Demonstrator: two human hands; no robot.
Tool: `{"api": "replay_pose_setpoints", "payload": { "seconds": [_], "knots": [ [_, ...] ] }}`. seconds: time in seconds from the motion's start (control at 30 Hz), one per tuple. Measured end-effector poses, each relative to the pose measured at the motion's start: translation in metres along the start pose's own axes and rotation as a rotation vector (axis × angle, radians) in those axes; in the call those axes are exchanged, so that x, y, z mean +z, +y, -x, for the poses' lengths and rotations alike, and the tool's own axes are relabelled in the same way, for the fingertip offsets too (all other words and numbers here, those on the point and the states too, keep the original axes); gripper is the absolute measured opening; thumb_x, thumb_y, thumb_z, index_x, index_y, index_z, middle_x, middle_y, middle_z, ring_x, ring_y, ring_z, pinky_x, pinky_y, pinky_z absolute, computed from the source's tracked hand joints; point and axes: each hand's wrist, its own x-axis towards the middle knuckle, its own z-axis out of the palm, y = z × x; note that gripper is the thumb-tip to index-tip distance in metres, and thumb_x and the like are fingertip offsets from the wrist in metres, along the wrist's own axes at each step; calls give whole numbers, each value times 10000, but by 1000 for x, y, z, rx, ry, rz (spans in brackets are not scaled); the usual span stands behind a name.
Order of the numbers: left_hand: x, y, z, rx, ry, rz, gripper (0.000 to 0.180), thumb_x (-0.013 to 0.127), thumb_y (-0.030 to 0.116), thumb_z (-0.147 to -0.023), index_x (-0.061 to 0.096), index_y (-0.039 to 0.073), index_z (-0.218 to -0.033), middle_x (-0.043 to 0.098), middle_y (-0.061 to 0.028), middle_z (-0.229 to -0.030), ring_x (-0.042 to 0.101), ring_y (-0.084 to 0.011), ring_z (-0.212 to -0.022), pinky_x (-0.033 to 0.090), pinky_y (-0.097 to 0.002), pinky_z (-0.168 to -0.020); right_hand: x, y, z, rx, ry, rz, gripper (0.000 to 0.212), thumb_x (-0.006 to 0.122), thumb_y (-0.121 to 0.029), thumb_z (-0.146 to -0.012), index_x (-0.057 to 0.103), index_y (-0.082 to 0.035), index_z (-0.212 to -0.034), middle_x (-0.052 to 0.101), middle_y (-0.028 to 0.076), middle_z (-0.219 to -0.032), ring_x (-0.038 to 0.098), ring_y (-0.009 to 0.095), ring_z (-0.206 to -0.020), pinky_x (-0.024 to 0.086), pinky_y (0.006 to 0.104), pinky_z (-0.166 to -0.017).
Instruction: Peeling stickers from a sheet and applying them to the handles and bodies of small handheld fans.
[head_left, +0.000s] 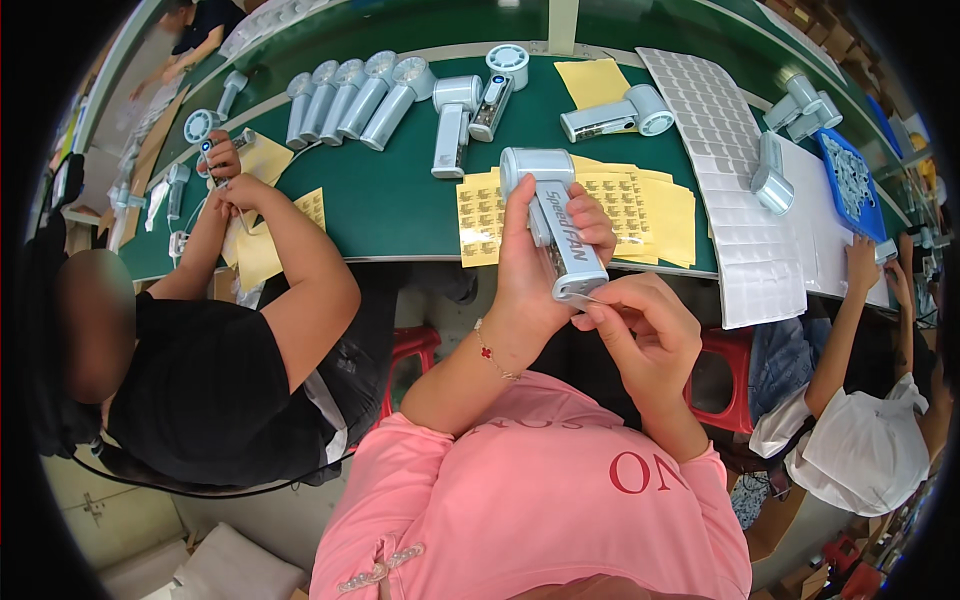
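Note:
A pale blue handheld fan is held in front of my chest, its round head up and its handle angled down toward me. My left hand wraps around it from behind, thumb on one side and fingers on the other. At the handle's lower end, my right hand pinches a thin, clear strip between thumb and fingertips. The strip touches or lies very close to the handle's end; I cannot tell whether it is attached. Behind the fan, yellow sticker sheets with small dark labels lie on the green table.
Several fans line the table's far side; another fan rests on a yellow sheet. White label sheets hang over the front edge at right, near a blue tray of small parts. Co-workers' hands are busy on both sides.

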Motion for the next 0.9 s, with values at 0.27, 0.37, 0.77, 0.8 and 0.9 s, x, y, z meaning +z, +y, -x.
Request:
{"api": "replay_pose_setpoints", "payload": {
  "seconds": [0.27, 0.37, 0.77, 0.8, 0.9],
  "knots": [
    [-1, -1, 0, 8, 15, -28, 362, 579, 373, -835, 458, 37, -896, 435, -23, -734, 436, -110, -659, 415, -236, -598, 1, -1, -1, -25, 4, 28, 143, 614, 94, -758, 598, 37, -888, 586, 98, -832, 614, 134, -706, 530, 215, -601],
    [-1, -2, 2, -3, 28, -25, 363, 574, 375, -838, 454, 37, -895, 431, -21, -735, 434, -110, -660, 414, -235, -598, 1, -3, -1, -38, 12, 57, 148, 620, 98, -747, 600, 31, -877, 589, 94, -817, 614, 131, -698, 532, 215, -596],
    [-2, -4, 1, 9, 12, -30, 356, 618, 302, -811, 459, 11, -940, 427, -23, -754, 423, -109, -670, 403, -234, -598, 1, -2, -1, -53, 28, 87, 159, 640, 95, -727, 606, 25, -867, 600, 92, -797, 616, 130, -692, 539, 220, -594],
    [-2, -4, 1, 10, 12, -31, 355, 619, 301, -811, 459, 11, -940, 428, -24, -756, 424, -109, -672, 404, -234, -599, 1, -2, -1, -51, 35, 88, 160, 641, 95, -726, 607, 26, -866, 601, 92, -797, 616, 130, -692, 539, 220, -594],
    [-2, -5, 2, 4, 10, -20, 353, 619, 297, -810, 459, 10, -943, 431, -26, -758, 427, -111, -676, 406, -235, -600, 1, -3, 0, -47, 41, 102, 159, 645, 93, -723, 608, 26, -863, 602, 92, -792, 616, 131, -692, 539, 220, -592]
  ]
}}
